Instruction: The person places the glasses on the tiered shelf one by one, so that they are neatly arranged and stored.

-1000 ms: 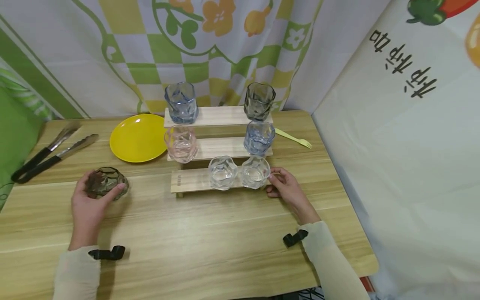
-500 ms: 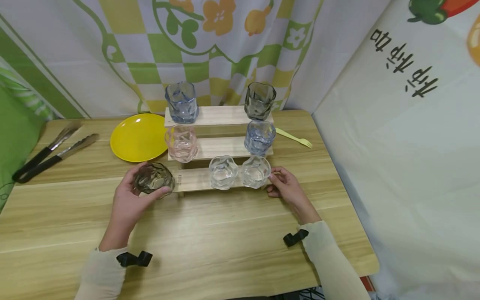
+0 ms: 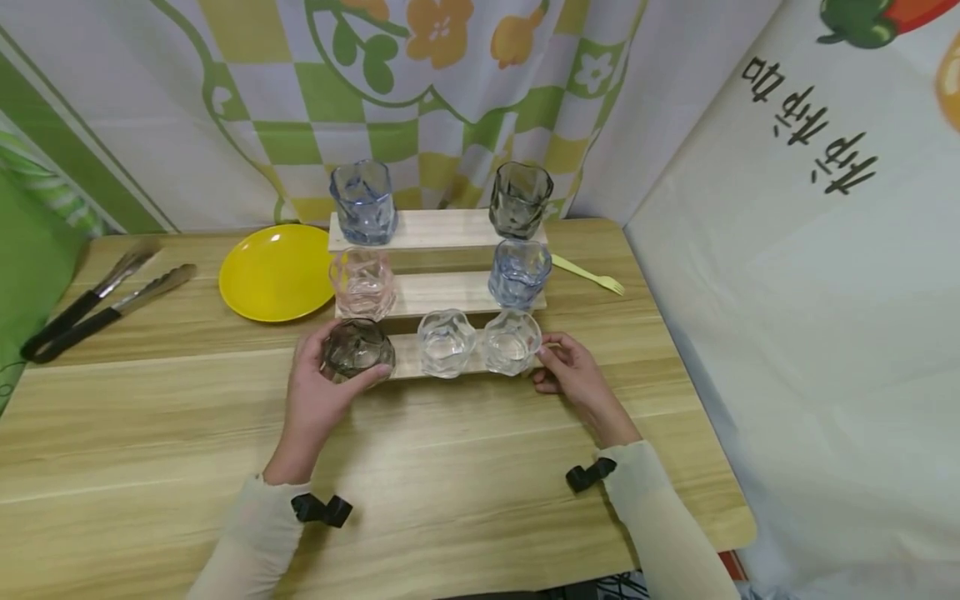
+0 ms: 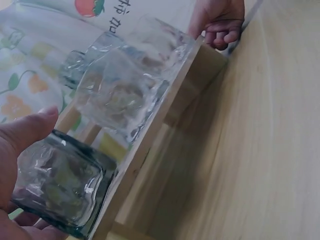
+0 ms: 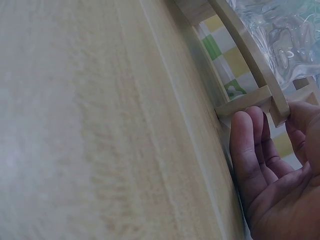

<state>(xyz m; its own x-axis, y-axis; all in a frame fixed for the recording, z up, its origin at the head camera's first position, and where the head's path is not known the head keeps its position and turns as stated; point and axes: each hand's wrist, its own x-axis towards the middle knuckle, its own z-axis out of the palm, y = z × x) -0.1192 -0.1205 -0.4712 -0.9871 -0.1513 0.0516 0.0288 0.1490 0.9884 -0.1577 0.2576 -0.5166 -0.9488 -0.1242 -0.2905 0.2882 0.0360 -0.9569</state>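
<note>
My left hand (image 3: 318, 387) grips a dark grey glass (image 3: 358, 348) between thumb and fingers, at the left end of the lowest tier of a wooden tiered rack (image 3: 408, 357). In the left wrist view the base of this grey glass (image 4: 65, 185) is right at the board. Two clear glasses, a middle one (image 3: 446, 343) and a right one (image 3: 512, 342), stand on the same tier. My right hand (image 3: 573, 375) pinches the right end of that tier; in the right wrist view its thumb lies at the board end (image 5: 281, 111) with the other fingers curled below.
A pink glass (image 3: 363, 283) and a blue glass (image 3: 519, 273) stand on the middle tier. Another blue glass (image 3: 363, 202) and a grey glass (image 3: 521, 200) stand on top. A yellow plate (image 3: 276, 273), black-handled tongs (image 3: 105, 308) and a pale fork (image 3: 588, 275) lie around the rack.
My left hand has carried the dark grey glass rightward from the table's left side to the lowest tier's left end. The right hand has stayed at the rack's end.
</note>
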